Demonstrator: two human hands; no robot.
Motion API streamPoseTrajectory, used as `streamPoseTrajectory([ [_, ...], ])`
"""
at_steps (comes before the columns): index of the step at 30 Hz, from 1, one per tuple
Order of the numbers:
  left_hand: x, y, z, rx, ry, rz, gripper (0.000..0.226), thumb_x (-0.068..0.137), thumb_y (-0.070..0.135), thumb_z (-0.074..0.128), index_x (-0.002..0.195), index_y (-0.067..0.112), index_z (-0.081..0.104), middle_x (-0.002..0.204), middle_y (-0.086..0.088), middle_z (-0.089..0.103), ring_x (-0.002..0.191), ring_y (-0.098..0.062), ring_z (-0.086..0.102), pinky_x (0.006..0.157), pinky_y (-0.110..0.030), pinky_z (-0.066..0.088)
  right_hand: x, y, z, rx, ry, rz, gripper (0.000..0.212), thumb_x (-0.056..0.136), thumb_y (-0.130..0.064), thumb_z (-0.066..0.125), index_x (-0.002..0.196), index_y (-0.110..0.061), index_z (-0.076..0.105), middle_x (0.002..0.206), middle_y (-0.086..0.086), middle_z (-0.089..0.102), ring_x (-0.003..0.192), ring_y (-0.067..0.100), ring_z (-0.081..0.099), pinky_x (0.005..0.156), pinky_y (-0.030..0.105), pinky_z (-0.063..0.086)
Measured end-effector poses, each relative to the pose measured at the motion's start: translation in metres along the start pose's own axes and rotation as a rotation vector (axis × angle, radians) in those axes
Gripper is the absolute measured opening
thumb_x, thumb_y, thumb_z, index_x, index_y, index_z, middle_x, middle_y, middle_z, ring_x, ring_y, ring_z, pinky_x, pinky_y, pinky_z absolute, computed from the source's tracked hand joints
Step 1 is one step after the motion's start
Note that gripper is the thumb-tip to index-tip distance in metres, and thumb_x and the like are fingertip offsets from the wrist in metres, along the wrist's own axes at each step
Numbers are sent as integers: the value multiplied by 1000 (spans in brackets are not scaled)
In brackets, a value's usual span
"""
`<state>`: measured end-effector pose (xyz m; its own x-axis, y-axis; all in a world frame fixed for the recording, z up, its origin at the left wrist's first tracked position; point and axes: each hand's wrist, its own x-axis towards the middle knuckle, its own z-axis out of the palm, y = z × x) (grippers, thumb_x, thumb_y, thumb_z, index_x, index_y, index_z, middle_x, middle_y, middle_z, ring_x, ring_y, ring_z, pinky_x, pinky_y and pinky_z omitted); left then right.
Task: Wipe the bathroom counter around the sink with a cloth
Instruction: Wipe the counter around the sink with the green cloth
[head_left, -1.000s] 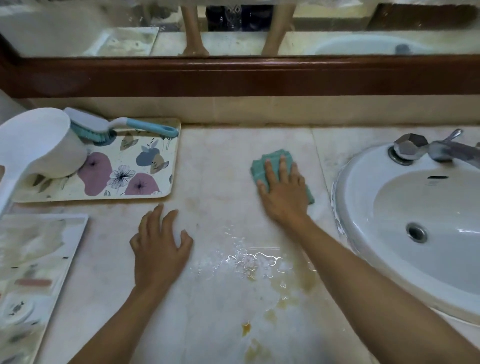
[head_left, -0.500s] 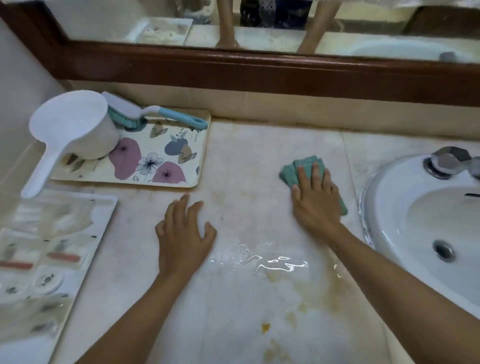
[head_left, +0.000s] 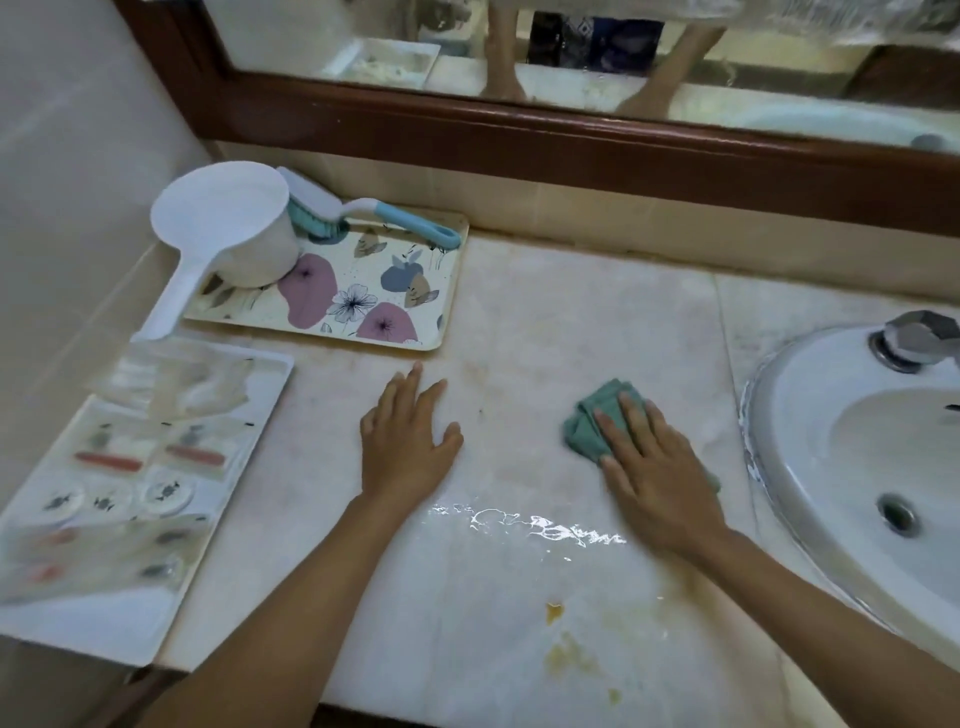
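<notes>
- The cloth (head_left: 586, 427) is a small teal rag, bunched and folded. It lies flat on the surface (head_left: 545, 322), left of the sink (head_left: 779, 483), mostly under the right hand (head_left: 655, 470).
- It looks soft, light and limp, and likely damp. It should slide easily on wet stone but may crumple or slip out, so a flat palm over its middle is the best hold.
- The right fingers (head_left: 631, 415) lie straight and close together, pressing the cloth down rather than pinching it.
- The left hand (head_left: 406, 449) rests flat on the bare surface well apart from the cloth, its fingers (head_left: 410, 389) slightly spread, holding nothing.
- A puddle (head_left: 524, 522) glistens just nearer the person, and yellowish stains (head_left: 555, 613) lie beyond it towards the front edge.
- At the far left, a flowered tray (head_left: 363, 306) carries a white scoop (head_left: 228, 223) and a brush (head_left: 374, 213).
</notes>
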<state>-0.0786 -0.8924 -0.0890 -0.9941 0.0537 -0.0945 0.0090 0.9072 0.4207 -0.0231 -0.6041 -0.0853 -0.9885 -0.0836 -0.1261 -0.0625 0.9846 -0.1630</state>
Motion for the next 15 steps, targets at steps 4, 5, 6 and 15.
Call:
streamPoseTrajectory([
  [4,-41,-8,-8,-111,-39,38,53,90,36,50,141,28,45,162,6,13,148,-16,12,115,-38,17,60,-42,4,26,20,218,61,95,-50,9,152,-32,1,161,5,-5,147,30,-3,116,45,9],
  [5,-60,-13,-8,-150,26,24,51,86,33,51,137,25,52,160,3,21,146,-19,20,112,-40,24,63,-60,6,37,9,217,59,97,-48,11,152,-31,-1,161,7,-7,147,31,-5,117,45,7],
  [6,-78,-19,-8,-162,104,-7,50,83,30,52,133,23,56,158,1,28,143,-21,27,109,-42,29,60,-80,9,48,-6,185,58,98,-47,10,152,-31,-2,161,7,-8,147,31,-7,117,44,5],
  [15,-136,-65,-3,53,155,-153,60,91,53,25,146,33,37,162,7,16,148,-14,14,112,-41,24,-35,-90,18,-37,-96,-420,55,98,-52,16,150,-42,4,160,-11,-6,148,15,-8,114,34,10],
])
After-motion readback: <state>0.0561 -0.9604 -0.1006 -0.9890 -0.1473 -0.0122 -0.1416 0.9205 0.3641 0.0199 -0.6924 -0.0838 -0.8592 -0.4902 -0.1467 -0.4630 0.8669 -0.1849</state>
